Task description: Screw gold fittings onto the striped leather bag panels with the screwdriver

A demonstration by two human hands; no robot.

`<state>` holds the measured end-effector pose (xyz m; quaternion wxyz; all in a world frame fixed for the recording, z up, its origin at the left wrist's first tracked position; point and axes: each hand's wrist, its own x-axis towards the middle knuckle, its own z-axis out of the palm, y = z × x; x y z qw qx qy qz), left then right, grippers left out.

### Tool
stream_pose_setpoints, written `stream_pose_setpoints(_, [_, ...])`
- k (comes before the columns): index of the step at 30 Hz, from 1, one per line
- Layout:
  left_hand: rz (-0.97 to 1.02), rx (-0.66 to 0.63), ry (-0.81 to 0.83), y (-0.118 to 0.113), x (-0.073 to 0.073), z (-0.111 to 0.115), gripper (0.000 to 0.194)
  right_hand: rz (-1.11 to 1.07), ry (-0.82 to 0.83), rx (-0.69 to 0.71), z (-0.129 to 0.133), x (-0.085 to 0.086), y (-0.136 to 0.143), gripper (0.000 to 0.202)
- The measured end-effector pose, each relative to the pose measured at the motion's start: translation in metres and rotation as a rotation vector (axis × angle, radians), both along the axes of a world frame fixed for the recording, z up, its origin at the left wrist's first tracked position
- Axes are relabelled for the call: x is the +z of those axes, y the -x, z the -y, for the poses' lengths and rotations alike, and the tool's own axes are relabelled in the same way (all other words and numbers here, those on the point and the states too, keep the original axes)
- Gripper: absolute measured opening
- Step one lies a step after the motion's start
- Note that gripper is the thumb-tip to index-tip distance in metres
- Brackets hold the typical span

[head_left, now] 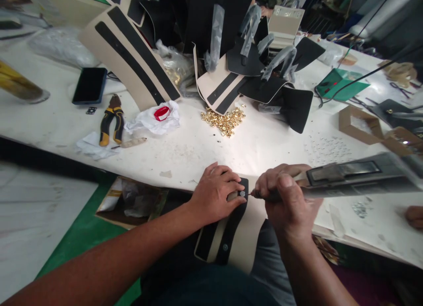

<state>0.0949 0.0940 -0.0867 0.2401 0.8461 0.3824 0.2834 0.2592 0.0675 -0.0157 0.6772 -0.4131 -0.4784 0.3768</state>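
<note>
A beige leather-like panel with black strips (246,235) lies across my lap and against the table's edge. My left hand (216,191) holds its upper end, thumb and fingers around a small round silvery fastener (242,193) on one black strip. Lower on that strip sits a second round fastener (225,247). My right hand (291,196) is closed round the narrow front of a long grey electric screwdriver (360,176), its body blurred and stretching to the right. The thin tip points left, close beside the upper fastener; I cannot tell whether they touch.
On the white table (185,160) lie a pile of gold-coloured fittings (224,121), pliers (112,121), a phone (89,86) and small scattered parts (327,148). Similar panels (128,55) and wrapped handles stand behind. Another person's hand (414,216) shows at right. Below is an open carton (114,220).
</note>
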Motion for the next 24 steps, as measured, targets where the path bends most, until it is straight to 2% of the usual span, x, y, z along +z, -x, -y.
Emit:
stream_pose_setpoints(6, [-0.007,-0.014,0.01,0.001,0.001,0.0,0.02,-0.011,0.017,0.028,-0.004,-0.016,0.002,0.02])
stream_pose_setpoints(24, [-0.031,-0.022,0.043,0.001,0.004,-0.001,0.017,0.132,0.062,-0.038,-0.004,-0.023,0.003,0.028])
